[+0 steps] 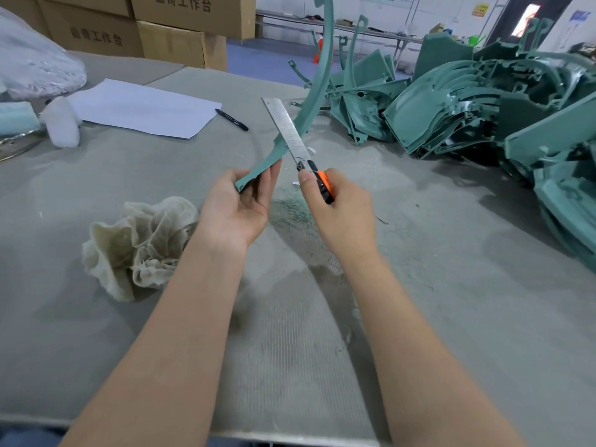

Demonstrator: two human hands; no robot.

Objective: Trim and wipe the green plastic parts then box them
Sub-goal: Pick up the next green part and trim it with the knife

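My left hand holds the lower end of a long curved green plastic strip, which arcs up and away past the top of the view. My right hand grips an orange and black utility knife. Its long silver blade is extended and lies against the strip's edge just above my left fingers. Green shavings lie on the table below the hands. A crumpled off-white cloth sits to the left of my left forearm.
A big heap of green plastic parts fills the right side of the table. A white sheet of paper and a black pen lie at the back left, near a white plastic bag. Cardboard boxes stand behind.
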